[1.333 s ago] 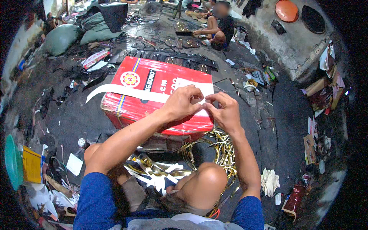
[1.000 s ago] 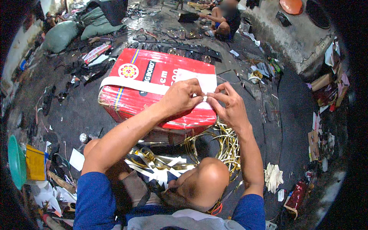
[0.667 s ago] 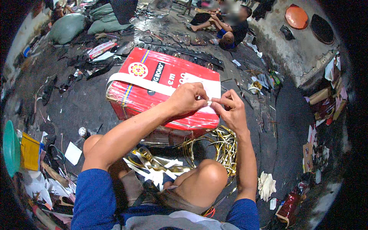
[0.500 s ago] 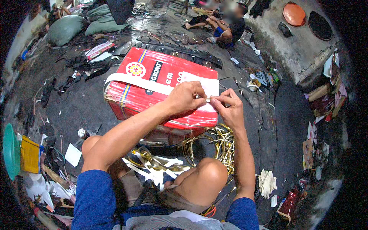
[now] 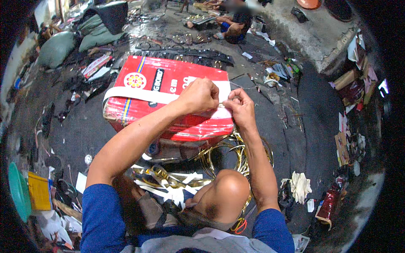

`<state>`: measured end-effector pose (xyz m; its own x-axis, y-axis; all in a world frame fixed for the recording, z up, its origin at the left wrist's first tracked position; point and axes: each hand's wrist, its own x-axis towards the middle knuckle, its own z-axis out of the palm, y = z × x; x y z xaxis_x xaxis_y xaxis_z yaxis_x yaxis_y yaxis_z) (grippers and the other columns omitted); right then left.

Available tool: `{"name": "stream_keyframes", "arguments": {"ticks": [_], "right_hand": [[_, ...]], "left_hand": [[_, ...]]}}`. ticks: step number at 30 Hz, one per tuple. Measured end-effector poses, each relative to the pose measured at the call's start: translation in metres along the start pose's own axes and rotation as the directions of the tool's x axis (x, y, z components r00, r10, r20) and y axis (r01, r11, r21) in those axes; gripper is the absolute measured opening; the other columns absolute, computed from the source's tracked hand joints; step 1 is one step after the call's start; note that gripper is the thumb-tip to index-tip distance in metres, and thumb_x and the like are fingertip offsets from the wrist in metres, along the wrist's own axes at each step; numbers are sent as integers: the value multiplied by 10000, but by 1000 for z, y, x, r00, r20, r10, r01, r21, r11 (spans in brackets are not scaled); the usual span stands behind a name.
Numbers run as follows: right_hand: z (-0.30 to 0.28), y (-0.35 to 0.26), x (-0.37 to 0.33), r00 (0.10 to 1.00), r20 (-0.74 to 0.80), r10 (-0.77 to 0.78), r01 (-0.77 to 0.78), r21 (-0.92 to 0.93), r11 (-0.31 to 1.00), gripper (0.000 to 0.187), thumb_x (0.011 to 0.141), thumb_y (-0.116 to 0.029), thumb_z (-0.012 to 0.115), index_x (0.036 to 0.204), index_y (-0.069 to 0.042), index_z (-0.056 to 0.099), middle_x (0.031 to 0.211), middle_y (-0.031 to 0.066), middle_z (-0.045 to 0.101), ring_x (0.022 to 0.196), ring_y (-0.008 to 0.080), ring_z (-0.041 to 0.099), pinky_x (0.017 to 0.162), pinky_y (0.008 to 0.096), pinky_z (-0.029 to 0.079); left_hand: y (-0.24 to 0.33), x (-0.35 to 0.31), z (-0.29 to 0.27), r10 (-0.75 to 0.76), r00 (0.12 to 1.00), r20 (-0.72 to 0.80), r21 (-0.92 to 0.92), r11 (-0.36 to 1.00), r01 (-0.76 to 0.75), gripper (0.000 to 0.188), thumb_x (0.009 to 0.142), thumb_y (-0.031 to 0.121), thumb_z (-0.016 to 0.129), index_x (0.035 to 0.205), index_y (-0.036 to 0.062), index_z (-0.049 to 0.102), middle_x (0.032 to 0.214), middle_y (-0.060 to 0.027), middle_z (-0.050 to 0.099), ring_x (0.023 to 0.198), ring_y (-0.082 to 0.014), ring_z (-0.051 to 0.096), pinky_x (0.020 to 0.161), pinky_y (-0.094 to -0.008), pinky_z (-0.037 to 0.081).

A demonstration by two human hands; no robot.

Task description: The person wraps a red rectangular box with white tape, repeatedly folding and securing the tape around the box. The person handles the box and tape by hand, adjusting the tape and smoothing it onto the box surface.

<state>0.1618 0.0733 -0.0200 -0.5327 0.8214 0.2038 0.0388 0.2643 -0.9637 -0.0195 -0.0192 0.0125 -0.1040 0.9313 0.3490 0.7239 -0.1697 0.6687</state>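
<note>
White strip [image 5: 145, 94] lies across red carton [image 5: 198, 127], long axis roughly left-right, running leftward from left hand [image 5: 203, 96], nearer one. Left fingers curled; right hand [image 5: 239, 105] beside, thumb, forefinger close; cannot tell either's grip.

Dark grey floor [image 5: 312, 135], worn and littered, glossy with reflected light at far end. Pale, stained wall [image 5: 22, 65] along far left. Rough concrete ledge [image 5: 322, 40] at far right, cracked and dirty; orange round lid-like thing [image 5: 309, 3] and black round thing [image 5: 338, 10] on it. Bulging green-grey sack [image 5: 58, 49] at far left. Green basin [image 5: 19, 192] at near left, beside yellow panel [image 5: 39, 192]. Cardboard scraps [image 5: 342, 147] along right side; crumpled pale cloth [image 5: 301, 187] at near right. Small bright white glint [image 5: 383, 87] at right edge.
</note>
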Motion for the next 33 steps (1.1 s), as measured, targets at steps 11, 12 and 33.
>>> {"name": "stream_keyframes", "arguments": {"ticks": [11,12,33], "right_hand": [[-4,3,-10,968,-45,-249,229,-262,938,338,1054,-301,624,844,-44,560,691,12,525,687,107,479,626,353,433],[-3,7,-8,957,-42,-288,268,-260,928,281,1049,-263,620,855,-66,576,698,-16,504,658,79,456,588,313,409],[11,-24,36,972,-104,-212,70,-729,681,245,971,-185,549,934,45,628,921,331,694,915,546,672,824,626,528]], "left_hand": [[-8,15,16,257,963,-80,-192,944,-268,134,790,112,784,821,-17,762,777,-153,718,711,-242,716,667,-363,570],[-8,12,20,221,970,-96,-209,949,-237,129,799,102,789,821,-22,758,775,-134,704,710,-219,700,660,-345,557],[-5,11,26,80,992,-92,-312,944,-105,50,808,18,767,823,-15,732,776,-67,688,690,-120,646,639,-272,528]]}}
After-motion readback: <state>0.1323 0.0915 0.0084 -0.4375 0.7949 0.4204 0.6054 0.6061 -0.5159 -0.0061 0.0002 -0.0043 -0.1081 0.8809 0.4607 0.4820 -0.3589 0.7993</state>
